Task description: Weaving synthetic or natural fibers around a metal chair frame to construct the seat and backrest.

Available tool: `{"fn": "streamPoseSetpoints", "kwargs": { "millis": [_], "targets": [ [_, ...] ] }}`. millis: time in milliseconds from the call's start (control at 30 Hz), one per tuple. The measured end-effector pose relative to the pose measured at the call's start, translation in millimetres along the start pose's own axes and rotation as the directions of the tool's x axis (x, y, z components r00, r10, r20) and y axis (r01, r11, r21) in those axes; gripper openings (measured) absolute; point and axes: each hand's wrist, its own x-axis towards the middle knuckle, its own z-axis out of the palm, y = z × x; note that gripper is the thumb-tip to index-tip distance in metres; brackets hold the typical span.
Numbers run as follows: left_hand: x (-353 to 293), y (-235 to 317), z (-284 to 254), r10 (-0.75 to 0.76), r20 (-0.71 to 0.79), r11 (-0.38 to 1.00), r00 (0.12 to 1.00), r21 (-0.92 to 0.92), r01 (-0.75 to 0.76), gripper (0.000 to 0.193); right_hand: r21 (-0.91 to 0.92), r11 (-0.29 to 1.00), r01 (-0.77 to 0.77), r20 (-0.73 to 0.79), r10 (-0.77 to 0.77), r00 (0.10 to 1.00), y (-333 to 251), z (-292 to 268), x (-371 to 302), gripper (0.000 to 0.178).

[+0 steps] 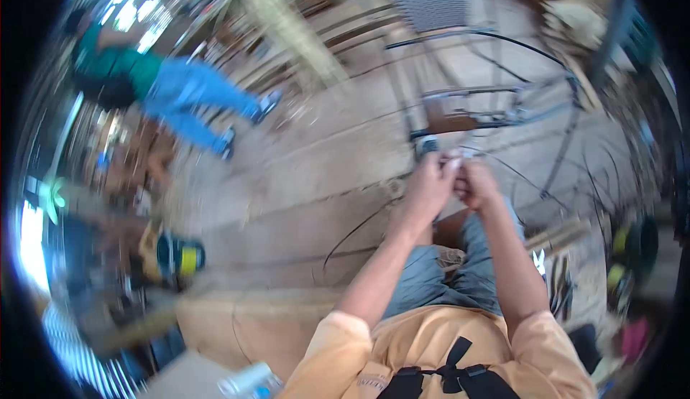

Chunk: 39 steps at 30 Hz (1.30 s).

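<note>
Both hands meet just below the metal frame: left hand and right hand closed, pinching a small whitish piece, blurred. Likely light; thin black wire below frame looks springy; grip near ends.

The shirt at 6 o'clock is pale orange, crossed by black straps. The shorts above it are grey-blue. The floor is dusty tan, streaked with darker lines and thin black wires. At 10 o'clock a person wears a green top and bright blue trousers. At 8 o'clock sits a black and yellow tool. The metal frame at 1 o'clock is dark, with a rusty brown plate. At 4 o'clock something pink shows, blurred.
</note>
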Motion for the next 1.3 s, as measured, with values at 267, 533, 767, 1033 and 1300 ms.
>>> {"fn": "streamPoseSetpoints", "kwargs": {
  "millis": [267,533,767,1033,1300],
  "targets": [
    [-83,-145,-131,-0.139,0.298,0.802,0.944,0.594,-0.069,0.024,0.040,0.997,0.058,0.103,-0.062,0.993,7,20,-1,0.018],
    [-151,-268,-285,-0.533,-0.144,0.235,0.834,0.921,0.310,0.018,-0.024,0.997,0.077,0.102,-0.074,0.992,10,15,-2,0.017],
    [-20,-2,-39,0.069,0.113,0.992,0.991,0.093,-0.079,0.024,-0.227,0.971,0.079,-0.087,-0.101,0.991,3,3,-5,0.017],
    [-84,-66,-88,-0.234,0.056,0.941,0.971,0.262,0.212,0.040,-0.023,0.996,0.086,0.172,-0.081,0.982,7,-6,9,0.018],
    [-213,-258,-226,-0.709,-0.312,0.373,0.633,0.596,0.711,0.022,-0.072,0.988,0.140,0.184,-0.125,0.975,1,-6,23,0.021]
  ]
}}
